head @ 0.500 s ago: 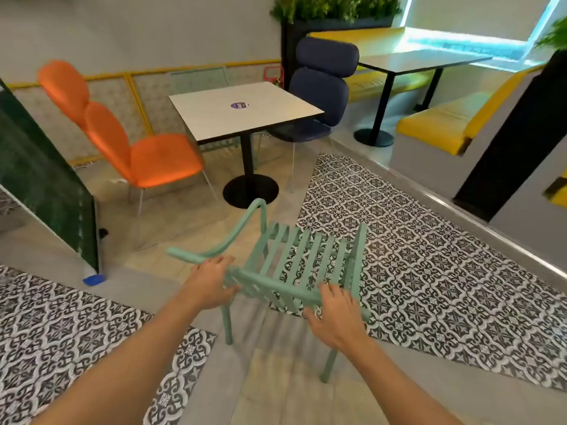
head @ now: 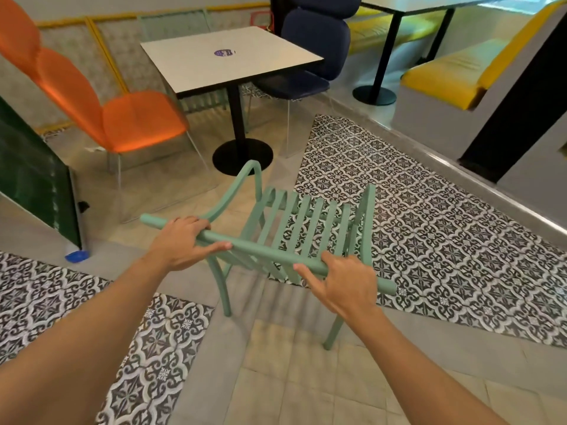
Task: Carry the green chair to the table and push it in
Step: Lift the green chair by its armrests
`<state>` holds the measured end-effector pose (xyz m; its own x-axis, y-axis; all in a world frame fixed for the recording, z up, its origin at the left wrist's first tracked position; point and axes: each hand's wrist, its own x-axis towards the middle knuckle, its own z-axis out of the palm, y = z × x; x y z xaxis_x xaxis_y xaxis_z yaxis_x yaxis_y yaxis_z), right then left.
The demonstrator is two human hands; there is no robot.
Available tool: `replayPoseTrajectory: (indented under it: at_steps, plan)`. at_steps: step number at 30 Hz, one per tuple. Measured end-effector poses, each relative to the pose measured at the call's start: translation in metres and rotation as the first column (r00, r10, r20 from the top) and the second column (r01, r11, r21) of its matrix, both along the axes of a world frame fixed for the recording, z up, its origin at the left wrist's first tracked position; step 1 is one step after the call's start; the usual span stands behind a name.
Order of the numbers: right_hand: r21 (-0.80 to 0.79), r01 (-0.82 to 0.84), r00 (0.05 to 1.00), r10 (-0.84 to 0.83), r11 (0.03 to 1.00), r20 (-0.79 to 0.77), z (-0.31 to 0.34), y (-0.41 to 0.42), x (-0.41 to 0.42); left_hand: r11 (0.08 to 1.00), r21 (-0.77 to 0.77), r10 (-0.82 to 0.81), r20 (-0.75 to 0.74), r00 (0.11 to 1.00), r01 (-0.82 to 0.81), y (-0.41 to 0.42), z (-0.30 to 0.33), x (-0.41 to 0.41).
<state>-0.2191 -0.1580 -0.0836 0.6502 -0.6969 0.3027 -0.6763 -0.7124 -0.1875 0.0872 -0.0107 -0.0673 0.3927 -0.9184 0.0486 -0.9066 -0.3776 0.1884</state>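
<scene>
The pale green slatted chair (head: 294, 222) is right in front of me, its seat pointing away toward the table. My left hand (head: 181, 240) grips the left part of its top back rail. My right hand (head: 343, 280) holds the right part of the same rail, the forefinger stretched along it. The chair's two near legs show below the rail; whether they touch the floor I cannot tell. The square white table (head: 227, 61) on a black pedestal stands just beyond the chair, its round base close to the chair's front.
An orange chair (head: 122, 118) sits at the table's left, a dark blue chair (head: 310, 56) at its far right. A green board (head: 33, 176) leans at the left. Yellow benches (head: 445, 78) and a second table (head: 408, 4) lie at the right, behind a raised step.
The chair and I have come closer to the table, which now fills more of the view. Both hands remain on the back rail.
</scene>
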Motion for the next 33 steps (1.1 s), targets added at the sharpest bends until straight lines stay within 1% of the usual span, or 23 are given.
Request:
replayPoseTrajectory:
  at_steps: [8,14,17,23,29,33]
  plan:
    - [-0.036,-0.01,0.999,0.009,0.999,-0.034,0.0,-0.001,-0.001,0.999,-0.018,-0.045,0.054,0.998,0.046,-0.001,-0.005,0.002]
    - [-0.085,-0.028,0.999,0.024,0.996,-0.046,0.002,-0.015,-0.018,0.998,-0.06,-0.029,0.083,0.996,0.034,-0.004,-0.01,-0.016]
    - [-0.102,-0.047,0.997,0.04,0.994,-0.065,0.004,-0.035,-0.032,0.994,-0.104,-0.003,0.099,0.995,0.013,-0.014,-0.013,-0.038]
    - [-0.126,-0.096,0.993,0.085,0.987,-0.084,0.005,-0.08,-0.063,0.989,-0.146,0.055,0.14,0.989,-0.034,-0.039,-0.015,-0.083]
    - [-0.159,-0.183,0.983,0.177,0.97,-0.049,-0.006,-0.126,-0.098,0.983,-0.154,0.129,0.157,0.979,-0.105,-0.064,-0.018,-0.129]
    - [-0.179,-0.231,0.972,0.221,0.956,-0.073,-0.007,-0.16,-0.117,0.977,-0.138,0.182,0.139,0.973,-0.163,-0.085,-0.018,-0.158]
